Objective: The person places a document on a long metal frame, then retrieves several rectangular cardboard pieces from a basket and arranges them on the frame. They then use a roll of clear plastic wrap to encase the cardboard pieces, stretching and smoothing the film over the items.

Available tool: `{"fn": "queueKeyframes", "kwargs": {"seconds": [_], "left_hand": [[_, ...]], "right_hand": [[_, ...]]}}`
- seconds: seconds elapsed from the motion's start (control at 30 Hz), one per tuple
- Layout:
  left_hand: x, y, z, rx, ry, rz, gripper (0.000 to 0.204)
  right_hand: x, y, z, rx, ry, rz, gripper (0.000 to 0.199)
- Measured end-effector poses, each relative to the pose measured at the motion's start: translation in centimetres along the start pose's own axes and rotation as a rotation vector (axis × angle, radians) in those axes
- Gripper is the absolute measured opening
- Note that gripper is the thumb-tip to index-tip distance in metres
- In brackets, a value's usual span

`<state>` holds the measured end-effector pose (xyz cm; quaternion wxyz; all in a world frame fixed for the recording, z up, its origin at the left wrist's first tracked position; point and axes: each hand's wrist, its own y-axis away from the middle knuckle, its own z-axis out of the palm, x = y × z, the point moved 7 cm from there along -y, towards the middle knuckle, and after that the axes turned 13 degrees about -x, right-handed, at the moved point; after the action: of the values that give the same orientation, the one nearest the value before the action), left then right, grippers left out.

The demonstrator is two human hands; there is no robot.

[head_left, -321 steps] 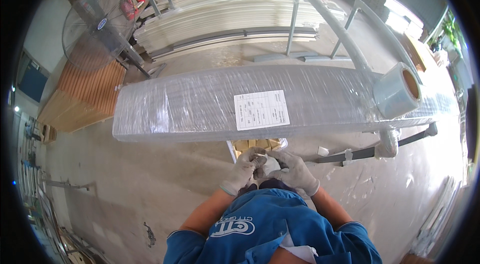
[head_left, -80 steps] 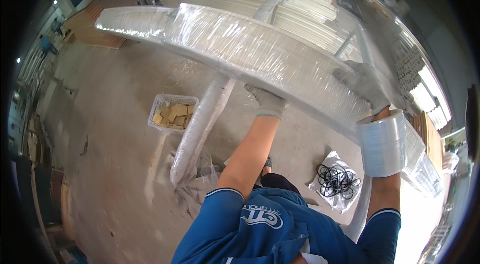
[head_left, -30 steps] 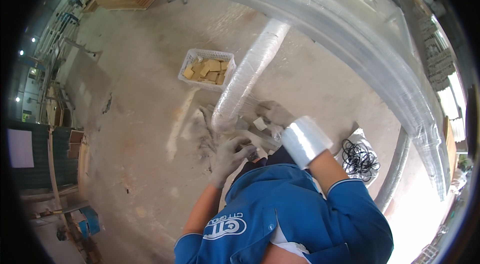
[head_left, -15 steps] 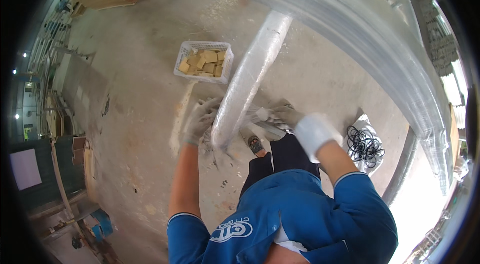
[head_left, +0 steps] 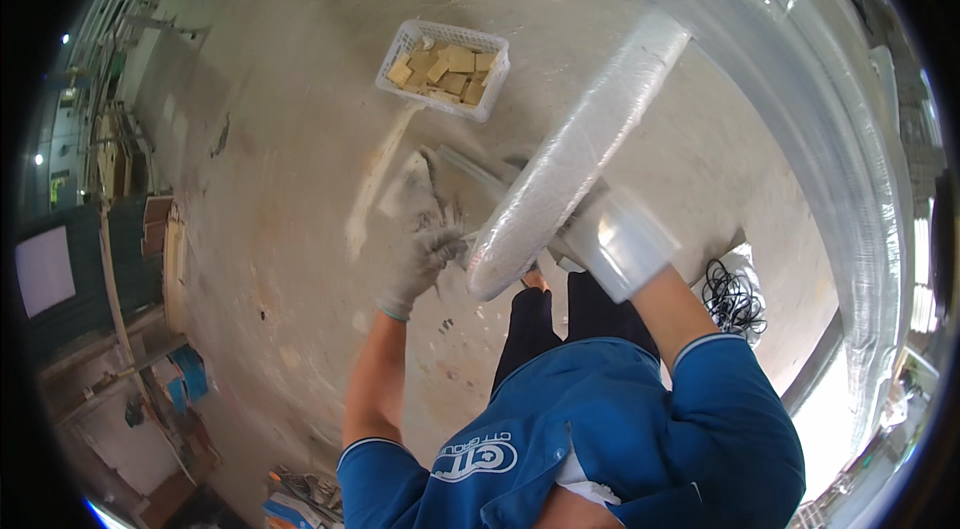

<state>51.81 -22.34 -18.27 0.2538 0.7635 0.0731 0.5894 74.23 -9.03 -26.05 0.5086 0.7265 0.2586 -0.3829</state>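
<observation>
A long bundle point(head_left: 580, 154) wrapped in clear film slants between my hands, its rounded near end close to my legs. My left hand point(head_left: 425, 259), in a grey glove, is just left of that end, its fingers curled and blurred. Whether they hold anything does not show. A pale, crumpled shape point(head_left: 410, 191) lies just beyond this hand, too smeared to name. A whitish, translucent, cylinder-like wrap point(head_left: 622, 241) surrounds my right wrist. My right hand point(head_left: 588, 207) is at the bundle's right side, mostly hidden by the wrap and bundle; its fingers do not show.
A white crate point(head_left: 500, 79) of yellowish blocks point(head_left: 452, 69) stands on the floor ahead. A large film-wrapped bundle point(head_left: 800, 99) curves along the right. Coiled black cord point(head_left: 735, 301) lies on a pale sack at right. A thin grey bar point(head_left: 470, 169) lies behind the slanted bundle.
The view has shifted, so the crate and slanted bundle appear farther up or right. My left hand has gone from flatter to more curled. My right hand is now more hidden behind the bundle.
</observation>
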Motion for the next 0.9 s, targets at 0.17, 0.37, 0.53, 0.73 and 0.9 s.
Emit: {"fn": "queueKeyframes", "kwargs": {"seconds": [0.17, 0.37, 0.53, 0.73, 0.9], "left_hand": [[0.9, 2.9, 1.8, 0.154, -0.141, 0.242, 0.018], [0.9, 5.8, 3.5, 0.150, -0.091, 0.037, 0.022], [-1.8, 7.5, 3.9, 0.247, -0.043, 0.034, 0.018], [-1.6, 8.9, -2.2, 0.407, 0.010, 0.052, 0.025], [3.1, 2.6, -2.7, 0.053, 0.083, 0.114, 0.033]], "right_hand": [[-1.6, 5.5, 4.1, -0.261, 0.063, 0.077, 0.024], [-3.9, 6.4, 12.9, -0.196, -0.488, -0.159, 0.052], [-6.1, 3.4, 16.7, -0.006, -0.771, -0.150, 0.045], [-8.3, 0.3, 18.4, -0.067, -1.113, -0.204, 0.031], [-9.3, -1.5, 18.5, -0.003, -1.122, -0.241, 0.030]]}}
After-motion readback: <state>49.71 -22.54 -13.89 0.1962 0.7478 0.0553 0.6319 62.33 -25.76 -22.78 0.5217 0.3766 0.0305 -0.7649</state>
